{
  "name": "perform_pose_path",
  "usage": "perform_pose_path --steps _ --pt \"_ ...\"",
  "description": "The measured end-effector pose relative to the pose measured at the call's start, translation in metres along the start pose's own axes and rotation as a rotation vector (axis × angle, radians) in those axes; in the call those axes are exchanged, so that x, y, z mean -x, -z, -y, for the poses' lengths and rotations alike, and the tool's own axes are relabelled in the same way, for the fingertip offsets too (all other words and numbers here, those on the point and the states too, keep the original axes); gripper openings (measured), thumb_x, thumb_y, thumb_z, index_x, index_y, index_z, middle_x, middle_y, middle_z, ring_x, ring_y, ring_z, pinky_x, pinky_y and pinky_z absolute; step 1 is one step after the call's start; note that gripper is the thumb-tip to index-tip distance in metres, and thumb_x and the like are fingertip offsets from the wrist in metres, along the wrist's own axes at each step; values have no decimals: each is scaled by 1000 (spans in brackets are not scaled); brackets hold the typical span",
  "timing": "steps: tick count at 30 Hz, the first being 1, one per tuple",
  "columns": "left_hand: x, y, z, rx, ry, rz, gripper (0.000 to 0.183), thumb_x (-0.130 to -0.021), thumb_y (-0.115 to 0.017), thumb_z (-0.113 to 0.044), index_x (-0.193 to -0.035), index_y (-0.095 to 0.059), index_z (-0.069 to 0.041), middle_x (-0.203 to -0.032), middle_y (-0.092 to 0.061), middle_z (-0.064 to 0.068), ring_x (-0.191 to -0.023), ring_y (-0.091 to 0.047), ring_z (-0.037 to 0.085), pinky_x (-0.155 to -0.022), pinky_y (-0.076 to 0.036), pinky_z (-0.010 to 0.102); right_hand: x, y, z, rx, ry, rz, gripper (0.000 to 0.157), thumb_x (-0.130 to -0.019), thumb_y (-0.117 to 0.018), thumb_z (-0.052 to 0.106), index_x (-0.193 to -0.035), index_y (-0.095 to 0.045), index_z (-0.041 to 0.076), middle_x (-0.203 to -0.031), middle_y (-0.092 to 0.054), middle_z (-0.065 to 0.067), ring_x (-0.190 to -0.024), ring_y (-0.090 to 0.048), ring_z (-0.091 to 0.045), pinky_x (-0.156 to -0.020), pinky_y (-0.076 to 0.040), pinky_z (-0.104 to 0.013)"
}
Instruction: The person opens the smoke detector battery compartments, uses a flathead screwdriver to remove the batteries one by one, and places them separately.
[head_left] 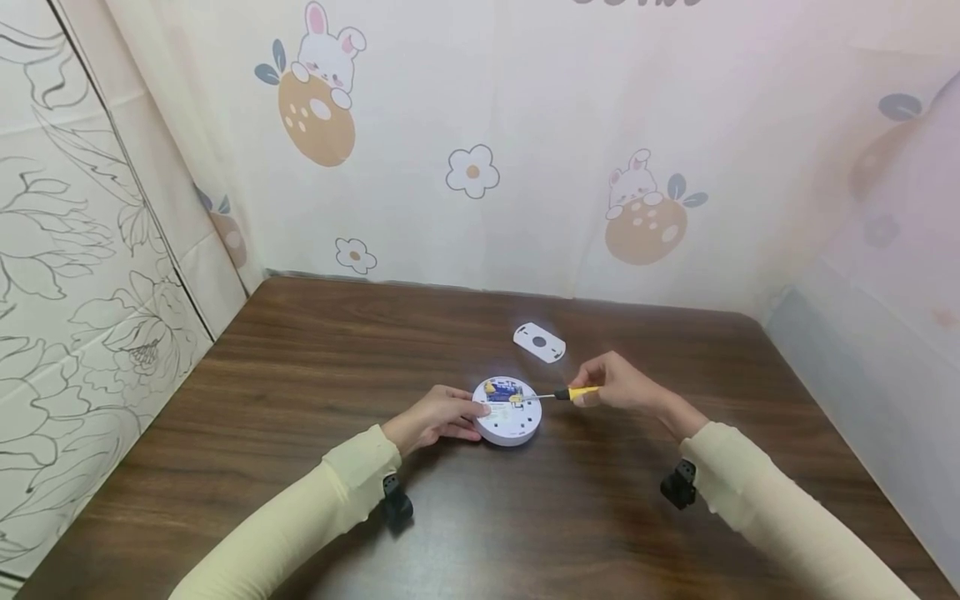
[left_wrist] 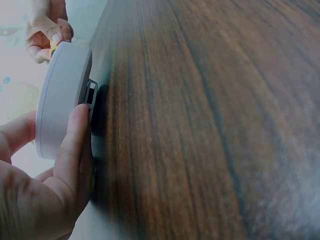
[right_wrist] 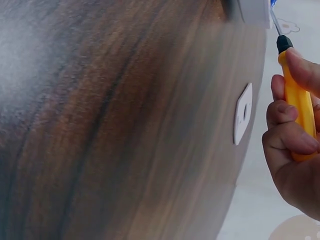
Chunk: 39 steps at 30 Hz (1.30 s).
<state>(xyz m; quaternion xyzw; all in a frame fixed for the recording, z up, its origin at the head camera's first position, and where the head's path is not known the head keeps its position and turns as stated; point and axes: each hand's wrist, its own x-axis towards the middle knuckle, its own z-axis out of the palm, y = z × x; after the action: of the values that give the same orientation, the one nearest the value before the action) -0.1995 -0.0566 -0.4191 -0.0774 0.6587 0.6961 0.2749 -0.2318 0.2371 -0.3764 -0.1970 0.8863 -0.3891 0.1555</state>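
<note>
The round white case [head_left: 508,423] was at the middle of things, over the brown table [head_left: 337,350], its printed face turned up; whether its underside touched the wood could not be told. The left hand [head_left: 438,415] gripped it from the case's left edge, thumb on the face and fingers along the side and beneath. Right of the case, the right hand [head_left: 618,385] held a yellow-handled screwdriver [head_left: 562,394], its shaft reaching in over the face toward the edge of a blue and yellow patch [head_left: 501,390]. The tip was too small to show what it met.

A white plate [head_left: 552,345] lay on the table just beyond the case and a little to its right, apart from it and untouched. If that plate belonged to the case, its removal looked done, while the screwdriver work on the face seemed under way and unfinished. Nothing showed loose beside the case apart from the plate, so fitting that back, if wanted, was probably left too.
</note>
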Motion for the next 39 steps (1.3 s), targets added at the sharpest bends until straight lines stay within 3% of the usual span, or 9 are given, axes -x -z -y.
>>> perform_pose_path --steps 15,20,26,32,39 --pt "-1 1 -1 -15 19 -5 46 -86 -69 -2 -125 -52 12 -83 -63 15 -66 -63 21 -68 -60 34 3 -8 -17 -149 -87 -22 9 -79 -76 3 -82 -67 4 -82 -64 -10 -76 -51 -24 -65 -45 -32" --pt "-2 1 -1 -9 10 0 45 -85 -69 -1 -125 -52 12 -82 -62 14 -66 -63 21 -68 -60 34 3 -9 -18 -156 -65 -28 10 -79 -76 2 -83 -67 2 -82 -64 -11 -75 -51 -25 -65 -45 -32" --pt "-1 2 1 9 -5 19 44 -85 -68 0 -124 -52 14 -81 -62 13 -66 -62 20 -69 -60 35 4 -12 -22 -186 -102 -42 8 -80 -74 1 -83 -67 1 -82 -63 -10 -67 -49 -22 -53 -44 -27" --pt "0 2 1 7 2 18 45 -85 -68 -1 -125 -51 13 -81 -63 13 -67 -62 20 -70 -60 35 5 -14 -24 -210 -83 -35 6 -81 -72 0 -84 -68 1 -77 -60 -9 -58 -45 -18 -45 -39 -23" --pt "-3 2 2 6 4 15 44 -85 -68 0 -124 -52 13 -81 -63 13 -66 -62 21 -69 -60 35 5 -16 -30 -255 -83 -16 17 -80 -75 5 -89 -66 -6 -73 -59 -7 -52 -43 -15 -43 -36 -21"
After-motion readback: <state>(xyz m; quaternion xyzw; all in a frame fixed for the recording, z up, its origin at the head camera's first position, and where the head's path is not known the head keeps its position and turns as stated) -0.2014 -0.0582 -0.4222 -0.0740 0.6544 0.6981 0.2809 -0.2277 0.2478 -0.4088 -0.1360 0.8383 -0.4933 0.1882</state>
